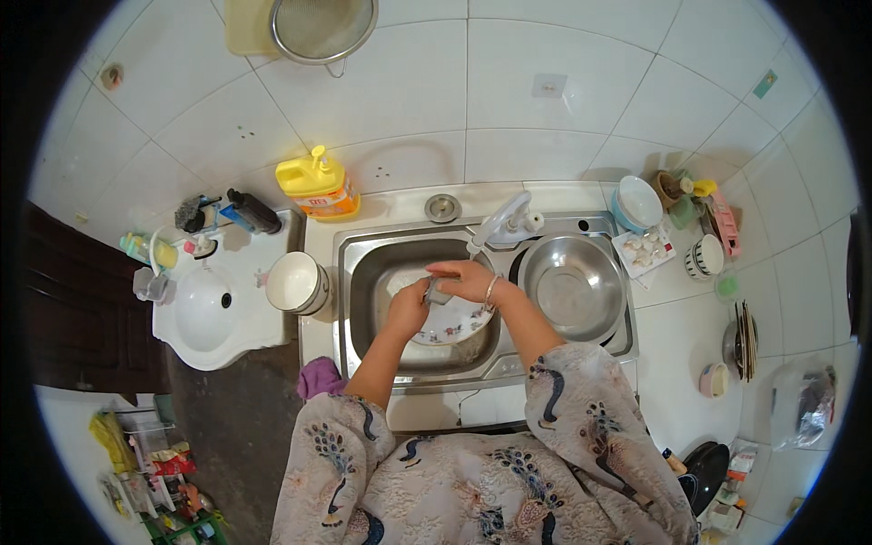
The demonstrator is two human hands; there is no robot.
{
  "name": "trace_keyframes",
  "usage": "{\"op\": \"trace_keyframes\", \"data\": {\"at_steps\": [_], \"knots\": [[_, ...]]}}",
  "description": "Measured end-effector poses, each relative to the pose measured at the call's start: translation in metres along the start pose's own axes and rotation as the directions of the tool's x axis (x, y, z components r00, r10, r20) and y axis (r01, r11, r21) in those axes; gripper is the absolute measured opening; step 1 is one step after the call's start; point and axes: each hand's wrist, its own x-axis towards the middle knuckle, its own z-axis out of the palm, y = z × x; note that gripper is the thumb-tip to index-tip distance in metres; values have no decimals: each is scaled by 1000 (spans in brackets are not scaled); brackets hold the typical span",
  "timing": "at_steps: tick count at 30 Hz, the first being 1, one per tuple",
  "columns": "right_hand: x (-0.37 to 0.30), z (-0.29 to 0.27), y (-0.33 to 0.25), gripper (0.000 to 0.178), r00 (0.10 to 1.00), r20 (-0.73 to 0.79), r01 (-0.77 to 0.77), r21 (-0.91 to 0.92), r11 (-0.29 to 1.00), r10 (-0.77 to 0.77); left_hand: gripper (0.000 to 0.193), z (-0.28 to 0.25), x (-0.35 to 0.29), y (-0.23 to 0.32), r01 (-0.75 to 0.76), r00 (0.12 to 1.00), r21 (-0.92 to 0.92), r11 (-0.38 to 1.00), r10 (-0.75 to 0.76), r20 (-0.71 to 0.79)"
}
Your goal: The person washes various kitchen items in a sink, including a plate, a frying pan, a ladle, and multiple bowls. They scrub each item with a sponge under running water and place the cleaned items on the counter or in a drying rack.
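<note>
Both hands meet over the left basin of a steel sink (363, 245). My left hand (407, 309) is closed on a small grey pad-like thing (438, 292), whose exact kind I cannot make out. Its other side is covered by the bent fingers of my right hand (465, 280), which grips it too. Just below the hands, a white plate (447, 327) with a flowered rim lies tilted in the basin, partly hidden by them. The white faucet (509, 222) reaches over the basin close to my right hand.
A large steel bowl (574, 286) fills the right basin. Stacked bowls (295, 283) and a purple cloth (320, 377) sit left of the sink, with a yellow pump jug (318, 186) behind. More bowls (639, 204) crowd the right counter; a washbasin (213, 309) stands far left.
</note>
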Motion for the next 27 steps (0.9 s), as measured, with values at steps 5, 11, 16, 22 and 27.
{"op": "trace_keyframes", "data": {"at_steps": [5,11,16,22,27], "knots": [[-17,-29,17,45,907,62,-404,402,821,416,18,6,-6,-14,263,963,-397,879,-262,58],[-55,2,63,46,919,-111,-35,934,357,378,24,70,1,-31,370,729,-923,104,-649,219],[-57,7,55,44,780,-396,9,780,625,484,32,102,18,-44,373,722,-897,-239,-532,442],[-71,-19,38,39,846,-469,-192,175,966,253,31,66,18,-25,375,737,-887,-269,-494,462],[-57,-14,81,33,659,-347,-342,652,677,667,32,24,6,-41,383,885,-866,321,-395,245]]}}
